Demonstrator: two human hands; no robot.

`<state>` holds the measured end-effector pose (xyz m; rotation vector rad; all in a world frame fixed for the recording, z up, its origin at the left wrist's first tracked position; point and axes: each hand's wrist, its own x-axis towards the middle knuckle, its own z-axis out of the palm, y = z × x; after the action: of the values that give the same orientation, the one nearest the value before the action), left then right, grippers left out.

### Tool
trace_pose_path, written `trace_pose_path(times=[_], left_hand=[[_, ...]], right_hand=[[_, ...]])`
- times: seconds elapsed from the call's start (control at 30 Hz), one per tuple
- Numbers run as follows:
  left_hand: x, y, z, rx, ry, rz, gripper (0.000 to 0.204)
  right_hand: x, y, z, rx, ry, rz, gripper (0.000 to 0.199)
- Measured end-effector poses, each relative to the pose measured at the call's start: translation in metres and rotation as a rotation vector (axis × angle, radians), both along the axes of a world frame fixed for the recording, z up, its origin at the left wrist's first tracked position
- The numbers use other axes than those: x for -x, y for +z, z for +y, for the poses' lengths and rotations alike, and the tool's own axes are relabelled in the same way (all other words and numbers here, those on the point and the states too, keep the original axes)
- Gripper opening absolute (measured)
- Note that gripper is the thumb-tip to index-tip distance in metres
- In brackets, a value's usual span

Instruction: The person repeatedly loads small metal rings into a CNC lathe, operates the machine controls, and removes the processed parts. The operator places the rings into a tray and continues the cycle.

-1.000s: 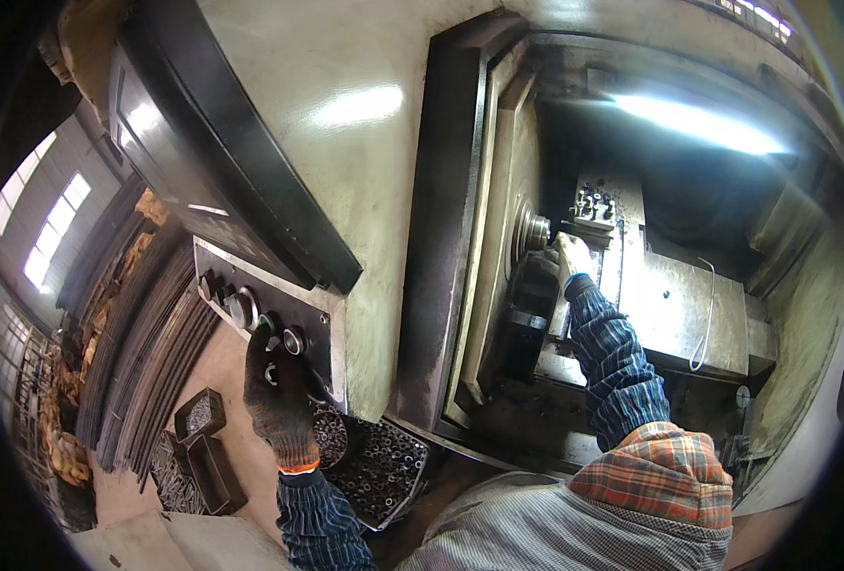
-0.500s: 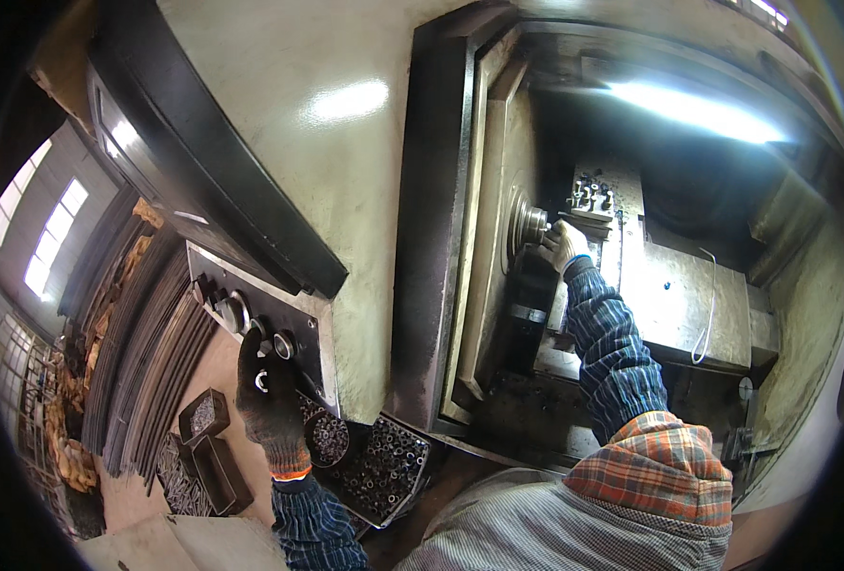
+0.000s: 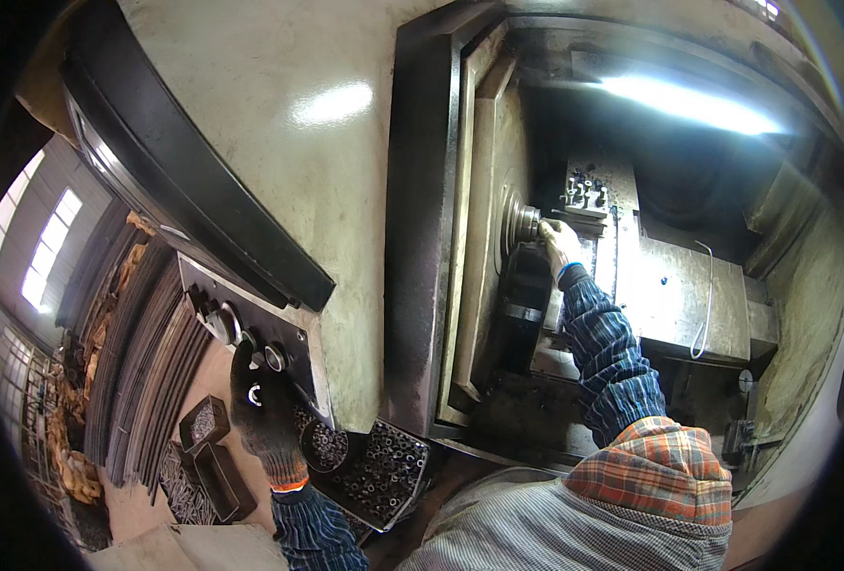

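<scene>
My right hand (image 3: pixel 561 245), in a pale glove with a blue cuff, reaches inside a lathe. Its fingers close together at the front of the round metal chuck (image 3: pixel 527 224). Whatever they grip there is too small and hidden to name. On the left, my left hand (image 3: pixel 262 414) wears a dark glove with an orange cuff. It reaches up to the control panel (image 3: pixel 310 366), a stretched finger at a button beside the round knobs (image 3: pixel 274 358). A pale C-shaped mark shows on this glove. Right of the chuck stands a tool post (image 3: pixel 586 197) with several bolts.
Below the panel sits a tray (image 3: pixel 405 504) of small metal rings, with a round container (image 3: pixel 327 447) of small parts beside it. Dark boxes (image 3: pixel 224 481) lie on the floor near long bars (image 3: pixel 151 381). A white hooked rod (image 3: pixel 706 300) rests on the machine's cover.
The view has shifted slightly. My right hand has moved closer against the chuck; a small bright piece seen at its fingertips is now hidden. My left hand stays at the panel.
</scene>
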<state>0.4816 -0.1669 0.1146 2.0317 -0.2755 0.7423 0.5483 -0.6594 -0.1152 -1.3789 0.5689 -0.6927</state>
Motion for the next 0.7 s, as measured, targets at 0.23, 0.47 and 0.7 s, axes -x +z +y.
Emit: trace_pose_path(times=[0.23, 0.47, 0.7], left_hand=[[0.007, 0.001, -0.001, 0.152, -0.055, 0.12, 0.039], [0.01, 0.01, 0.004, -0.02, 0.038, 0.209, 0.041], [0.0, 0.003, 0.008, 0.307, -0.293, 0.115, 0.04]], right_hand=[[0.005, 0.011, 0.008, 0.208, 0.025, 0.0, 0.033], [0.005, 0.012, -0.007, 0.142, 0.084, 0.047, 0.033], [0.019, 0.036, -0.001, 0.067, 0.081, 0.068, 0.043]])
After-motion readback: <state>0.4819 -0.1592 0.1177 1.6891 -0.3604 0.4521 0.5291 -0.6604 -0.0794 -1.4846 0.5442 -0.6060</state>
